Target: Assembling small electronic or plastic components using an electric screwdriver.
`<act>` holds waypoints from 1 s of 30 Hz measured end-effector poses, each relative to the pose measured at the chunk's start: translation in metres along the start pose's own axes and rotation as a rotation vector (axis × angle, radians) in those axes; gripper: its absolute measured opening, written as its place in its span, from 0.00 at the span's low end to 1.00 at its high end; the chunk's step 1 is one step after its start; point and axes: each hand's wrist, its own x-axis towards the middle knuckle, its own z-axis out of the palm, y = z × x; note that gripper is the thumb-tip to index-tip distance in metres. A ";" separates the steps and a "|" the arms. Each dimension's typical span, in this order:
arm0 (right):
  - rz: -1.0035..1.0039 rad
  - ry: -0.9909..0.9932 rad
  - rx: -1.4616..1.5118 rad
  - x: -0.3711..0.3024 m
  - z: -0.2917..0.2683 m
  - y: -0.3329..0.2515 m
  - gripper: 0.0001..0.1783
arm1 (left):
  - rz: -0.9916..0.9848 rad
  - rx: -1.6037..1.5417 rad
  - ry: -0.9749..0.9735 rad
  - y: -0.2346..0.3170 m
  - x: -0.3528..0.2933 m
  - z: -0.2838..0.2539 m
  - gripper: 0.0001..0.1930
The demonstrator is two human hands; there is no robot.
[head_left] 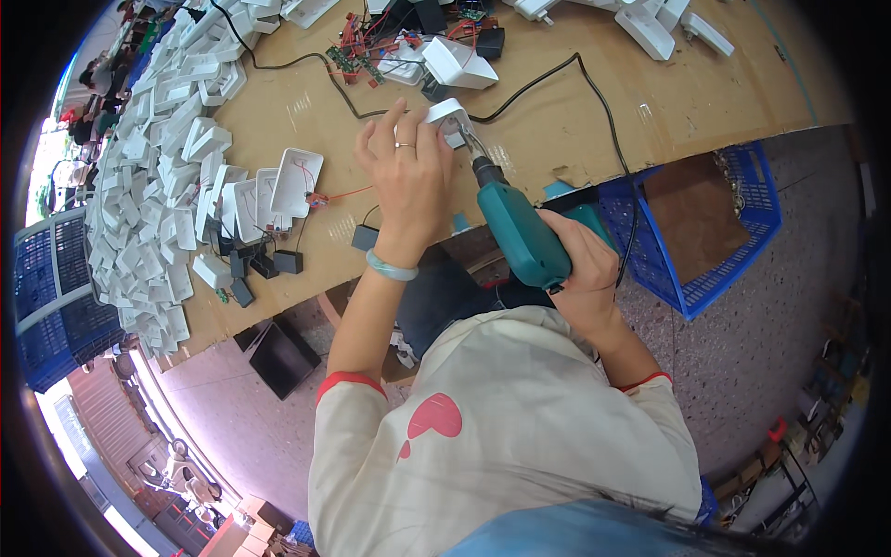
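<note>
My right hand (585, 260) is wrapped round the grip of a green power screwdriver (522, 234). Its bit reaches into a white plastic housing (452, 118) on the cardboard-covered table. My left hand (406, 162), with a ring and a bracelet on it, steadies that housing from the left, and its fingers cover part of it. Left of this hand lies an open white housing (297, 183) with a small circuit board (317, 199) and a red wire. A small black box (365, 238) on a thin wire sits by the table edge near my left wrist.
White plastic housings (167, 167) are heaped along the left. Several black boxes (264, 263) lie beside them. Green circuit boards with red wires (357, 58) and a white housing (459, 63) are at the back. A black cable (603, 88) crosses the table. A blue crate (691, 295) stands at the right.
</note>
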 end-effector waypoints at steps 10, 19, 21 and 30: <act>0.010 -0.026 -0.082 0.009 0.007 -0.004 0.27 | -0.020 0.017 0.004 0.003 0.000 0.000 0.06; 0.004 -0.048 -0.092 0.011 0.008 -0.002 0.27 | -0.033 0.027 0.003 0.003 0.000 0.001 0.07; 0.004 -0.049 -0.088 0.011 0.008 -0.002 0.27 | -0.038 0.021 0.003 0.004 0.000 0.001 0.07; 0.022 -0.053 -0.083 0.011 0.006 -0.003 0.27 | -0.053 0.005 0.021 0.005 0.001 0.000 0.06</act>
